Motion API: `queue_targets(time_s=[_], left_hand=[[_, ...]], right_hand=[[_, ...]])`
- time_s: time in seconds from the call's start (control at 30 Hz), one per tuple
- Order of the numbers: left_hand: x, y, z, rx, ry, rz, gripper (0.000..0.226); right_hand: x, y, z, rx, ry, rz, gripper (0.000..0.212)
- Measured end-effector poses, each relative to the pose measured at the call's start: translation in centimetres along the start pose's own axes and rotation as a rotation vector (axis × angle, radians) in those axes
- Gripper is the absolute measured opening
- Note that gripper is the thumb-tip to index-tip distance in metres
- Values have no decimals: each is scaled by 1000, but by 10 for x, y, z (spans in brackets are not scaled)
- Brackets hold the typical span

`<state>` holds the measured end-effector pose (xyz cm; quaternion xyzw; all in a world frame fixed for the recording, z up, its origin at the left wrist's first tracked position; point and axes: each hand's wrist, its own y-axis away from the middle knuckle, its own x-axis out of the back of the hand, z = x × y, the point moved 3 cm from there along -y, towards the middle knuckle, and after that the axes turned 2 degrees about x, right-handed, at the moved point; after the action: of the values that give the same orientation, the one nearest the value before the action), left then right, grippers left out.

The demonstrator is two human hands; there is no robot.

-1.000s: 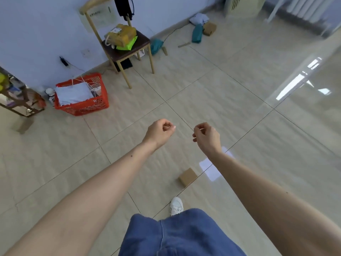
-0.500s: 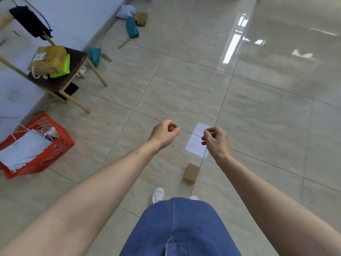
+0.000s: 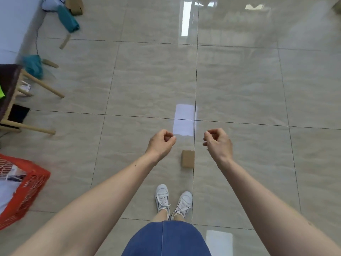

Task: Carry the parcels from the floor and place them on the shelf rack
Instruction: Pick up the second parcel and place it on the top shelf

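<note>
Both hands hover out in front of me over the floor (image 3: 239, 80), well apart from each other. My left hand (image 3: 160, 143) is curled into a loose fist with thumb against forefinger; my right hand (image 3: 218, 143) is curled the same way, fingertips tucked toward the palm. Whether either one pinches something thin I cannot tell; nothing solid shows in either.

Going by size: the floor is glossy beige tile with dark grout lines and bright window glare. At the left edge a red crate (image 3: 27, 193) sits on the tiles, holding white cloth or paper and some cord. Above it stands a chair (image 3: 35, 84) with pale wooden legs and a dark seat, a scrap of neon green showing on the seat at the frame edge. My denim skirt (image 3: 166, 239) fills the bottom centre, with two white sneakers (image 3: 172, 202) just beyond it.

Far up left, beside the wall, lie a teal cloth (image 3: 68, 19), a white bundle and a cardboard box (image 3: 74, 4). A second teal cloth (image 3: 34, 65) lies by the chair leg.

Smallest is the parcel (image 3: 188, 159), a small brown cardboard box lying flat on the floor just ahead of my sneakers, below and between the hands, touched by neither.
</note>
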<state>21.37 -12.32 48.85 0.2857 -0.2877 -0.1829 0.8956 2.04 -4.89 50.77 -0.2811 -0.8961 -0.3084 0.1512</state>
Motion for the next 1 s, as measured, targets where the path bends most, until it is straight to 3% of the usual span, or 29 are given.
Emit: queue_targets(time_s=[0.17, 0.47, 0.73, 1.0], left_hand=[[-42, -30, -32, 59, 35, 33, 21], [-137, -109, -142, 166, 99, 6, 29], [-223, -210, -241, 238, 118, -79, 45], [-281, -310, -335, 285, 39, -205, 68]], right_hand=[[-14, -31, 58, -56, 33, -1, 2], [-76, -86, 207, -171, 130, -28, 34], [-134, -168, 345, -293, 170, -23, 43], [-204, -246, 458, -284, 282, -202, 73]])
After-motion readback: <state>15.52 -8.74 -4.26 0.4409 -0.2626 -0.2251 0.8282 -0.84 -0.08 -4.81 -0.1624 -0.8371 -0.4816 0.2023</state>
